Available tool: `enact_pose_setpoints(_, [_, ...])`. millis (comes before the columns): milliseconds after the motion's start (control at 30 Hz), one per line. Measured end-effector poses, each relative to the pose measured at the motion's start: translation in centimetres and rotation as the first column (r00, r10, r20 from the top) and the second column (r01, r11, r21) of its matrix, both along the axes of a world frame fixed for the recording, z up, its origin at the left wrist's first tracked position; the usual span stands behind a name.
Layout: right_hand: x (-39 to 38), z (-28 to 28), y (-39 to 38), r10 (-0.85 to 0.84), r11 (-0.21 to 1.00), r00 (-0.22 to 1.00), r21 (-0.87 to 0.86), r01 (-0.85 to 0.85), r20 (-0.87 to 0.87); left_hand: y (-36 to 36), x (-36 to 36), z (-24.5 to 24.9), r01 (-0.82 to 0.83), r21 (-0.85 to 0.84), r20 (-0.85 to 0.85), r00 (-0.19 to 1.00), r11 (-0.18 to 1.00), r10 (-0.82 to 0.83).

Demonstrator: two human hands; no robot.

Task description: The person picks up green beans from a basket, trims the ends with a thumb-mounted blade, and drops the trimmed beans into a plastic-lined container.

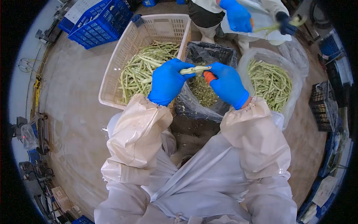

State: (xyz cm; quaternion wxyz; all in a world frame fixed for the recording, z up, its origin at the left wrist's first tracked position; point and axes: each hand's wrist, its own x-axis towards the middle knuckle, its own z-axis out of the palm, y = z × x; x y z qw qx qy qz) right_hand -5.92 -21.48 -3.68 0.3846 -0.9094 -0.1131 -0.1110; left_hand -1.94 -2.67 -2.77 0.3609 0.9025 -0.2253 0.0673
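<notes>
Blue gloves cover both of my hands. My left hand (166, 81) is closed around pale green beans (194, 70), whose ends stick out to the right, above the dark lined crate. At the far ends of those pods, my right hand (226, 83) has its thumb and fingers closed on a small tool with an orange handle (209, 77); its blade cannot be made out. Below my hands, the black crate (230, 56) lined with clear plastic holds chopped green bits (203, 91).
On the left stands a cream crate (115, 80) of long green beans (143, 65). A clear plastic bag (244, 67) on the right holds trimmed bean pods (270, 80). Opposite, a co-worker's gloved hand (238, 16) grips something orange. Blue crates (100, 28) stand back left.
</notes>
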Motion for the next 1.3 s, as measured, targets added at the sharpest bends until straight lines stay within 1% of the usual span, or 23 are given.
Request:
enact_pose_setpoints(133, [-0.2,0.3,0.3,-0.043,0.999,0.999,0.011,0.042,0.031,-0.1,-0.1,-0.2,0.006,-0.024,0.002,1.0,1.0,-0.006])
enact_pose_setpoints(200, [-0.5,0.5,0.9,-0.107,0.994,0.991,0.043,0.103,0.082,-0.3,-0.2,-0.2,-0.035,-0.142,-0.121,0.992,0.989,0.017])
enact_pose_setpoints(233, [-0.4,0.8,0.8,-0.088,0.954,0.993,0.279,0.105,-0.072,-0.4,-0.3,-0.2,-0.06,-0.197,-0.183,0.983,0.979,0.023])
enact_pose_setpoints(267, [-0.3,1.2,0.7,-0.031,0.858,0.976,0.495,0.137,-0.216,-0.5,-0.1,-0.4,-0.046,-0.283,-0.216,0.976,0.958,-0.017])
enact_pose_setpoints(300, [-0.2,1.5,0.6,0.06,0.712,0.94,0.674,0.196,-0.337,-0.7,0.1,-0.4,-0.035,-0.367,-0.244,0.968,0.93,-0.06])
enact_pose_setpoints(367, [0.1,1.4,0.2,0.147,0.626,0.938,0.764,0.158,-0.314,-0.8,0.2,-0.5,-0.04,-0.521,-0.303,0.942,0.853,-0.142])
enact_pose_setpoints(433, [0.0,1.1,0.2,0.227,0.533,0.925,0.834,0.143,-0.303,-1.1,-0.4,1.2,-0.068,-0.648,-0.363,0.903,0.759,-0.229])
enact_pose_setpoints(500, [-0.4,0.9,0.9,0.302,0.437,0.906,0.888,0.146,-0.298,-1.3,-0.9,2.0,-0.089,-0.615,-0.397,0.893,0.784,-0.21])
enact_pose_setpoints(533, [-0.4,1.0,1.3,0.263,0.496,0.912,0.855,0.154,-0.316,-1.3,-1.0,2.4,-0.1,-0.598,-0.414,0.888,0.796,-0.199])
enact_pose_setpoints(600, [-0.5,1.4,1.7,0.178,0.61,0.921,0.773,0.173,-0.347,-0.8,-0.5,3.1,-0.282,-0.567,-0.493,0.869,0.774,-0.044])
enact_pose_setpoints(633, [-0.4,1.1,1.5,0.159,0.726,0.931,0.678,0.115,-0.328,-0.4,0.1,3.3,-0.368,-0.545,-0.531,0.847,0.753,0.03])
enact_pose_setpoints(700, [0.1,-0.2,0.8,0.132,0.9,0.951,0.435,0.003,-0.279,2.3,2.1,3.0,-0.38,-0.635,-0.477,0.877,0.673,0.045])
enact_pose_setpoints(733, [0.2,-0.9,0.6,0.041,0.954,0.977,0.3,0.024,-0.209,3.5,3.0,3.1,-0.387,-0.703,-0.42,0.903,0.597,0.091])
enact_pose_setpoints(767, [0.2,-1.7,0.4,-0.04,0.985,0.991,0.162,0.06,-0.126,5.4,4.5,2.5,-0.362,-0.784,-0.369,0.925,0.504,0.09])
enact_pose_setpoints(800, [0.3,-2.0,0.0,-0.107,0.994,0.994,0.023,0.108,-0.032,7.1,5.2,2.8,-0.411,-0.815,-0.382,0.911,0.408,0.156])
enact_pose_setpoints(900, [0.5,-1.8,-1.5,-0.215,0.961,0.973,-0.193,0.196,-0.083,12.2,7.1,2.6,-0.417,-0.85,-0.338,0.901,0.323,0.273])
enact_pose_setpoints(933, [0.6,-2.4,-2.1,-0.212,0.96,0.977,-0.182,0.211,0.013,12.9,7.1,2.7,-0.427,-0.849,-0.331,0.889,0.311,0.317])
enact_pose_setpoints(1000, [0.9,-3.7,-2.5,-0.205,0.959,0.958,-0.155,0.238,0.203,13.4,7.8,2.1,-0.505,-0.829,-0.45,0.858,0.241,0.248])
enact_pose_setpoints(1033, [1.0,-3.8,-2.4,-0.186,0.971,0.96,-0.113,0.213,0.209,13.6,8.1,1.9,-0.544,-0.813,-0.506,0.837,0.209,0.207])
enact_pose_setpoints(1100, [1.2,-3.7,-2.0,-0.154,0.986,0.963,-0.032,0.165,0.221,12.6,7.9,1.4,-0.529,-0.839,-0.519,0.849,0.131,0.101])
enact_pose_setpoints(1133, [1.2,-3.2,-1.5,-0.137,0.987,0.984,0.097,0.127,0.111,11.5,7.7,1.3,-0.522,-0.848,-0.52,0.853,0.09,0.044])
enact_pose_setpoints(1200, [0.7,-2.5,-0.1,-0.056,0.93,0.993,0.357,0.089,-0.101,9.7,7.1,0.9,-0.45,-0.888,-0.458,0.883,0.09,-0.104])
enact_pose_setpoints(1300, [0.2,-1.8,1.4,0.161,0.892,0.974,0.445,-0.073,-0.162,7.5,6.5,0.1,-0.363,-0.928,-0.372,0.876,0.089,-0.306])
